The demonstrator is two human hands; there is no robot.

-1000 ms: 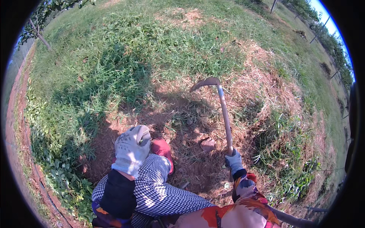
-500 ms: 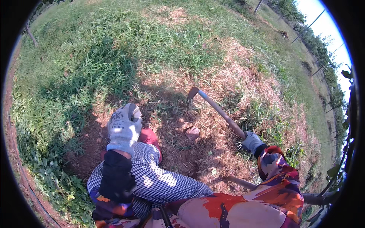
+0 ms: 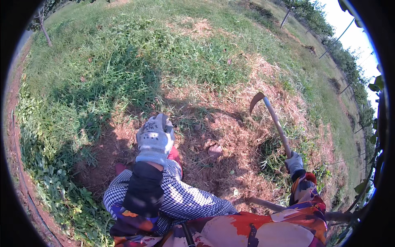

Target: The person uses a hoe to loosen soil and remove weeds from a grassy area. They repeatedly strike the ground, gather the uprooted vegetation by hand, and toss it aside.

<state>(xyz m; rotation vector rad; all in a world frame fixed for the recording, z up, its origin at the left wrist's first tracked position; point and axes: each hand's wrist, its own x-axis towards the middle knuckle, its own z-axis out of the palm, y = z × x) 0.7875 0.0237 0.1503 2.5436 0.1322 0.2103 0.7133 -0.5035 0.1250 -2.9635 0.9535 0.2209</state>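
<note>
My right hand (image 3: 294, 162), in a pale grey work glove, is wrapped round the lower end of the wooden handle of a sickle (image 3: 278, 126). Its curved, rust-brown blade points left, above dry cut grass (image 3: 230, 119). My left hand (image 3: 155, 138), gloved in grey and white, is above my bent knee in checked trousers (image 3: 187, 197). The back of that glove faces up and its fingers curl away; whatever they may hold is hidden. A red shoe (image 3: 175, 156) shows partly beside the left hand.
A stone (image 3: 214, 150) lies on the bare soil ahead of me. Tall green weeds (image 3: 123, 78) grow at the left and far side. A brown branch (image 3: 265, 203) juts out near my right forearm, and leafy twigs (image 3: 364, 185) hang at the right edge.
The sickle has swung right, away from my left hand, and its handle stands steeper. My right hand has moved right and slightly down. My left hand appears farther right; the whole view has shifted too.
</note>
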